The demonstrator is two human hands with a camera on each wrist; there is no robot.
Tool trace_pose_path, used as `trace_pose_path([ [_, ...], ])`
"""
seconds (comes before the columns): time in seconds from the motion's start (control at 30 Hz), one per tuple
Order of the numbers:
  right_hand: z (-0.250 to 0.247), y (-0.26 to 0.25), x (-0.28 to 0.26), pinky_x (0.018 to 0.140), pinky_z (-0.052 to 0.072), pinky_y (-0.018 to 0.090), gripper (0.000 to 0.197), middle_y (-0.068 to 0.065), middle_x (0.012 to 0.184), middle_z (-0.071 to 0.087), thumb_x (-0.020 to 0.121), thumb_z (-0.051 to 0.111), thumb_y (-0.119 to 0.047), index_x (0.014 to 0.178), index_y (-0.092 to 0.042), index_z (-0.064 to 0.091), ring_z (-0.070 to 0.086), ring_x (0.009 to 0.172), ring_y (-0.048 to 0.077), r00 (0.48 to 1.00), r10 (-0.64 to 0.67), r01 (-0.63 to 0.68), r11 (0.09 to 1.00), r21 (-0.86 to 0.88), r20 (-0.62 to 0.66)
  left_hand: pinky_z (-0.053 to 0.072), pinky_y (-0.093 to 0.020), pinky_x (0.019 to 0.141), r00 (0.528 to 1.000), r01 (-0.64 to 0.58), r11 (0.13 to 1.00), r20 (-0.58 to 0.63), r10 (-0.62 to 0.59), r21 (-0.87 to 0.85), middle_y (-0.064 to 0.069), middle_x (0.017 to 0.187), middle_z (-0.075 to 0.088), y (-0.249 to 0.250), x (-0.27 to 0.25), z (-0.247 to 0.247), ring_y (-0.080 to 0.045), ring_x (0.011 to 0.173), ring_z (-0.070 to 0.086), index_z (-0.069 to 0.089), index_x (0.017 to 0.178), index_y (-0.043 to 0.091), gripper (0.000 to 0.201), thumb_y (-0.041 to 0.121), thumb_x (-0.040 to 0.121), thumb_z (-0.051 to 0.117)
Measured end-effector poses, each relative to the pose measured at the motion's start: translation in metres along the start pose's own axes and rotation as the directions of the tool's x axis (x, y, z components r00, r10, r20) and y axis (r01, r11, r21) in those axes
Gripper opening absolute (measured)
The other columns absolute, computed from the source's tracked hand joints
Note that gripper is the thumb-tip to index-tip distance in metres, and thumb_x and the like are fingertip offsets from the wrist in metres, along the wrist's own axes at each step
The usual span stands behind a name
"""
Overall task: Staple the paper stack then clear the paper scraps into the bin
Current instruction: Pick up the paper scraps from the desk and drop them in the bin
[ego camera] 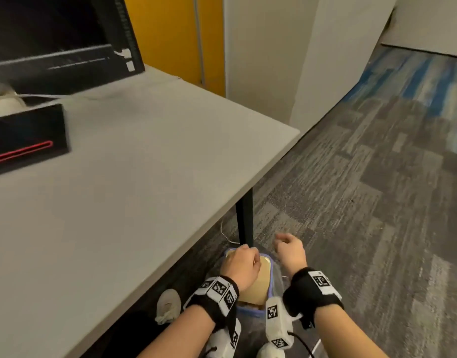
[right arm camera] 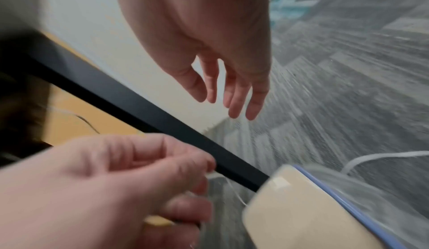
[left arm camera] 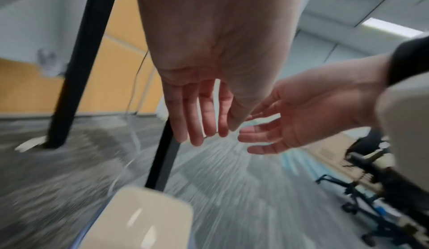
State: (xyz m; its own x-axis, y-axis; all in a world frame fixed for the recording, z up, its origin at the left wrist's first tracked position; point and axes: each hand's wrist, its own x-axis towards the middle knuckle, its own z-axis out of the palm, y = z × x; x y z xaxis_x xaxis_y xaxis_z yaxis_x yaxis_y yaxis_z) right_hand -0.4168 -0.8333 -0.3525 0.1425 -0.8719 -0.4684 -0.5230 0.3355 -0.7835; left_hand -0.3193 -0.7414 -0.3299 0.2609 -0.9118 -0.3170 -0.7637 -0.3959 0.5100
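The bin [ego camera: 263,280] stands on the carpet beside the desk's front right corner; it has a beige top, a blue rim and a clear liner. My left hand [ego camera: 253,257] hovers right over its top, fingers relaxed and pointing down, holding nothing. My right hand [ego camera: 281,241] hangs just right of the bin, also loose and empty. In the left wrist view the left hand [left arm camera: 204,130] and the right hand [left arm camera: 262,135] both show bare palms above the bin [left arm camera: 144,220]. No paper scraps, paper stack or stapler are visible.
The grey desk [ego camera: 144,164] fills the left, with a black box [ego camera: 28,135] and a monitor [ego camera: 54,34] at its back. A black desk leg [ego camera: 244,220] and a white cable [ego camera: 224,233] stand behind the bin. A shoe [ego camera: 168,306] is under the desk. Carpet extends right.
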Motion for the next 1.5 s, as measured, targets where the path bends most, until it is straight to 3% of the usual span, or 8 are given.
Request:
trace_pose_path([
  [0.1, -0.051, -0.052, -0.059, 0.099, 0.046, 0.044, 0.036, 0.013, 0.126, 0.058, 0.089, 0.053, -0.008, 0.125, -0.010, 0.055, 0.056, 0.114, 0.027, 0.963, -0.211, 0.220, 0.975, 0.034, -0.170, 0.048, -0.034, 0.085, 0.987, -0.157, 0.987, -0.041, 0.156, -0.023, 0.004, 0.091, 0.059, 0.037, -0.065, -0.049, -0.022, 0.094, 0.063, 0.063, 0.102, 0.018, 0.017, 0.025, 0.094, 0.050],
  [0.2, -0.092, -0.100, -0.123, 0.096, 0.048, 0.048, 0.032, 0.013, 0.122, 0.060, 0.090, 0.053, -0.010, 0.121, -0.014, 0.058, 0.058, 0.109, 0.026, 0.845, -0.454, 0.469, 0.883, -0.017, -0.282, 0.048, -0.030, 0.078, 0.946, -0.303, 0.952, -0.139, 0.294, -0.049, 0.011, 0.076, 0.049, 0.059, -0.143, -0.098, -0.012, 0.077, 0.054, 0.063, 0.101, 0.020, 0.016, 0.028, 0.094, 0.050],
  [0.37, -0.087, -0.183, -0.225, 0.083, 0.048, 0.038, 0.022, 0.004, 0.104, 0.064, 0.091, 0.050, -0.014, 0.104, -0.020, 0.067, 0.057, 0.094, 0.018, 0.697, -0.716, 0.714, 0.696, -0.074, -0.016, 0.045, -0.022, 0.073, 0.866, -0.346, 0.938, -0.390, 0.312, -0.017, 0.010, 0.090, 0.056, 0.058, -0.249, -0.173, -0.005, 0.077, 0.054, 0.064, 0.103, 0.022, 0.018, 0.031, 0.094, 0.051],
  [0.53, -0.010, -0.243, -0.292, 0.074, 0.044, 0.024, 0.022, -0.004, 0.113, 0.064, 0.093, 0.050, -0.020, 0.106, -0.021, 0.068, 0.058, 0.095, 0.015, 0.520, -0.741, 0.853, 0.475, -0.217, 0.425, 0.050, -0.029, 0.074, 0.793, -0.145, 0.988, -0.591, 0.145, 0.048, 0.008, 0.092, 0.063, 0.008, -0.321, -0.244, -0.009, 0.078, 0.059, 0.065, 0.097, 0.023, 0.018, 0.033, 0.093, 0.051],
  [0.8, 0.137, -0.244, -0.363, 0.113, 0.026, 0.030, 0.042, 0.007, 0.147, 0.040, 0.097, 0.034, -0.010, 0.138, -0.015, 0.045, 0.036, 0.137, 0.023, 0.299, -0.350, 0.953, 0.067, -0.295, 0.888, 0.049, -0.033, 0.081, 0.777, 0.449, 0.883, -0.546, -0.313, 0.134, -0.002, 0.105, 0.068, -0.128, -0.401, -0.292, -0.023, 0.096, 0.062, 0.067, 0.101, 0.016, 0.023, 0.021, 0.093, 0.046],
  [1.07, 0.207, -0.234, -0.403, 0.100, 0.038, 0.048, 0.043, 0.015, 0.131, 0.037, 0.091, 0.031, -0.008, 0.131, -0.007, 0.047, 0.038, 0.122, 0.037, 0.321, -0.169, 0.910, -0.215, -0.353, 0.932, 0.044, -0.038, 0.094, 0.787, 0.616, 0.737, -0.233, -0.571, 0.278, -0.013, 0.128, 0.045, -0.176, -0.414, -0.275, -0.033, 0.116, 0.051, 0.054, 0.125, 0.005, 0.037, 0.023, 0.097, 0.038],
  [1.3, 0.230, -0.246, -0.394, 0.103, 0.039, 0.045, 0.037, 0.012, 0.131, 0.041, 0.092, 0.045, -0.017, 0.127, -0.008, 0.052, 0.043, 0.122, 0.033, 0.359, -0.358, 0.921, -0.014, -0.390, 0.862, 0.041, -0.040, 0.103, 0.833, 0.551, 0.802, -0.211, -0.511, 0.232, -0.013, 0.135, 0.038, -0.176, -0.389, -0.280, -0.032, 0.124, 0.045, 0.047, 0.134, 0.009, 0.040, 0.022, 0.099, 0.032],
  [1.5, 0.245, -0.237, -0.397, 0.089, 0.043, 0.041, 0.029, 0.005, 0.105, 0.041, 0.076, 0.065, -0.045, 0.076, -0.020, 0.051, 0.037, 0.098, 0.024, 0.288, -0.365, 0.946, -0.034, -0.322, 0.885, 0.044, -0.038, 0.100, 0.779, 0.588, 0.795, -0.369, -0.507, 0.149, -0.009, 0.134, 0.045, -0.187, -0.403, -0.295, -0.030, 0.121, 0.051, 0.052, 0.132, 0.013, 0.038, 0.018, 0.097, 0.038],
])
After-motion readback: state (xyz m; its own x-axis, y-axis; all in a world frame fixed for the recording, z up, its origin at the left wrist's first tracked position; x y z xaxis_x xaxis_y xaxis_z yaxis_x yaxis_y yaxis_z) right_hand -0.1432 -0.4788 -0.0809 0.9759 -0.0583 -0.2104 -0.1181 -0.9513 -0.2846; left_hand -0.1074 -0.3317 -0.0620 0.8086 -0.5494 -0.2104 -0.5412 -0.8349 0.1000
